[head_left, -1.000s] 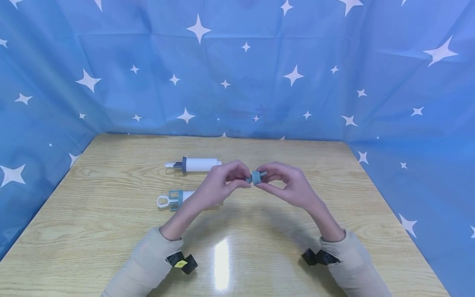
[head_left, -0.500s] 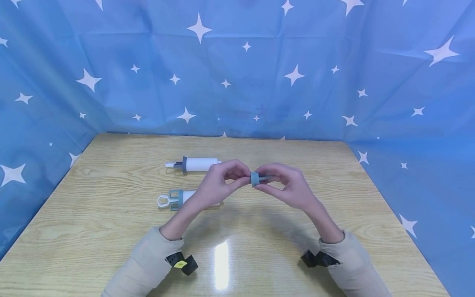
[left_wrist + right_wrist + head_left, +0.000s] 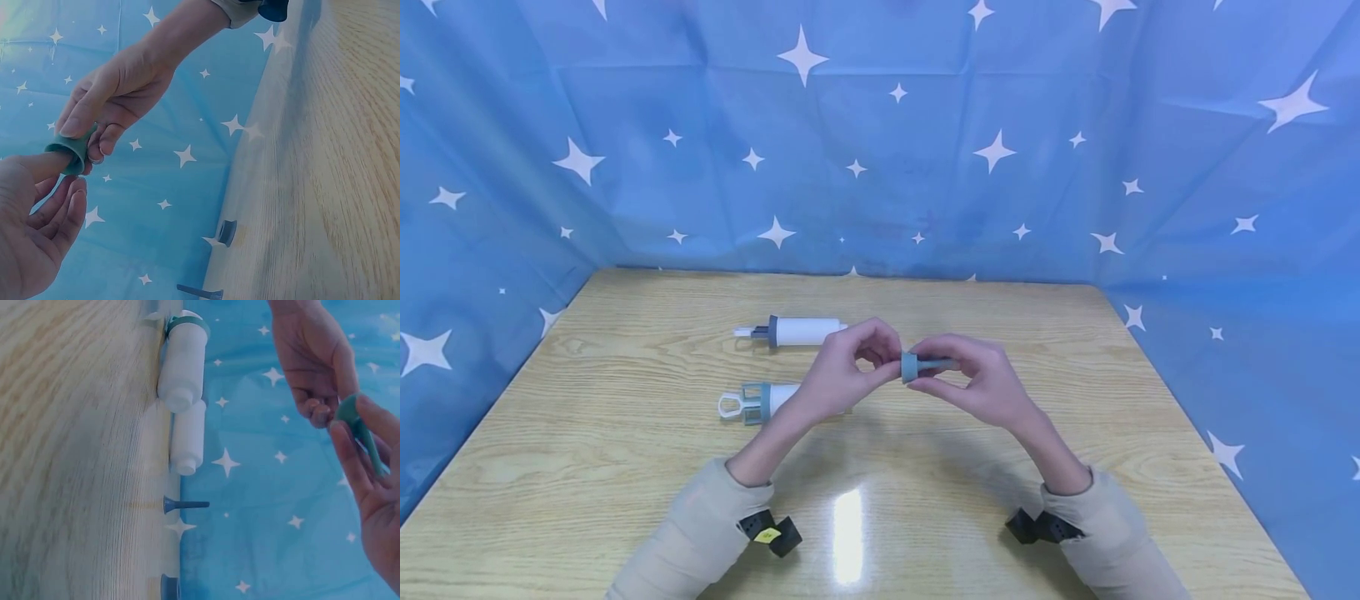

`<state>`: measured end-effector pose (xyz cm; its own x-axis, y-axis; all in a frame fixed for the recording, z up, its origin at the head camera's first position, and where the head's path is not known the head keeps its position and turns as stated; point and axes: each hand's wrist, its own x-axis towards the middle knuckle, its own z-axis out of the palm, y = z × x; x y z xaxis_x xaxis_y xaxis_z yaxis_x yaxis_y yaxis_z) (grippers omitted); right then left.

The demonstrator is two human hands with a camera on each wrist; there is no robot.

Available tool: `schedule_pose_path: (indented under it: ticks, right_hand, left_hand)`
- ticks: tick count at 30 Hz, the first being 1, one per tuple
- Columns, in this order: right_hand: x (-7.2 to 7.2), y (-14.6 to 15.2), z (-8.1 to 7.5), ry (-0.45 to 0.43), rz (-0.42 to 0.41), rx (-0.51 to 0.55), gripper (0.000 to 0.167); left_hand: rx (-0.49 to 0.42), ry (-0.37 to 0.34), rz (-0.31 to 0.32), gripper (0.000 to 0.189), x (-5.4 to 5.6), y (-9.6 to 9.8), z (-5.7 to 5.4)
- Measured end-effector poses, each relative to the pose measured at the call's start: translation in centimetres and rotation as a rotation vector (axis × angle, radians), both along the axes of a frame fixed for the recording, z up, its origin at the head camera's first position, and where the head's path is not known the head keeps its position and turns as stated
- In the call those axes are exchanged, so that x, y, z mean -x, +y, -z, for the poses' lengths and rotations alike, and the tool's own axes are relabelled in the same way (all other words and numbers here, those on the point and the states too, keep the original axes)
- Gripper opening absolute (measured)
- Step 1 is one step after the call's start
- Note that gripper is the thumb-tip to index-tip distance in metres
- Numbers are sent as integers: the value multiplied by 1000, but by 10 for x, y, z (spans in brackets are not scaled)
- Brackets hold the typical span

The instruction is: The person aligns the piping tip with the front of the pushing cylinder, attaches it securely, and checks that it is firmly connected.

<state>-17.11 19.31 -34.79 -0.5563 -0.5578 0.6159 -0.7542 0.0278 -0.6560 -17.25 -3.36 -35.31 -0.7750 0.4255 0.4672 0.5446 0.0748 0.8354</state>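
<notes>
Between my hands, above the table, is a teal cup-shaped piece (image 3: 909, 367) with a thin stem (image 3: 372, 450). My right hand (image 3: 973, 371) pinches its cup between thumb and fingers, the stem lying back toward that palm. My left hand (image 3: 850, 367) meets it from the other side. In the left wrist view the left thumb (image 3: 53, 164) reaches into the cup's mouth, while the other left fingers (image 3: 72, 206) are loosely bent beneath it. Whatever lies inside the cup is hidden by the thumb.
Left of the hands lie two white tubes, one with a dark grey collar (image 3: 772, 332), the other with a teal collar (image 3: 764, 404) and ring handle. A dark blue stemmed piece (image 3: 186, 504) and a short dark blue ring-like piece (image 3: 228, 233) stand on the table (image 3: 625, 500). A blue starry curtain (image 3: 880, 125) surrounds it.
A small teal bit in the left fingertips, seen apart from the cup one second ago, is now out of sight. The cup has moved slightly left and down, against the left hand.
</notes>
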Motion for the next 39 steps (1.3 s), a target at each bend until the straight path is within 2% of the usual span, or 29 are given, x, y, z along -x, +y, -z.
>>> schedule_pose_path:
  ticks: [6, 13, 22, 33, 39]
  right_hand:
    - [-2, 0, -1, -1, 0, -1, 43]
    - [-5, 0, -1, 9, 41, -32, 40]
    - [-5, -1, -1, 3, 11, -35, 40]
    - [-6, -1, -1, 35, -9, -62, 28]
    - [-7, -1, -4, 51, 8, -75, 33]
  left_hand:
    - [13, 27, -4, 16, 0, 1, 0]
    - [32, 45, 3, 19, 0, 0, 1]
    - [57, 52, -12, 18, 0, 0, 0]
    - [84, 80, -11, 19, -1, -1, -2]
    - [107, 83, -5, 19, -1, -4, -4]
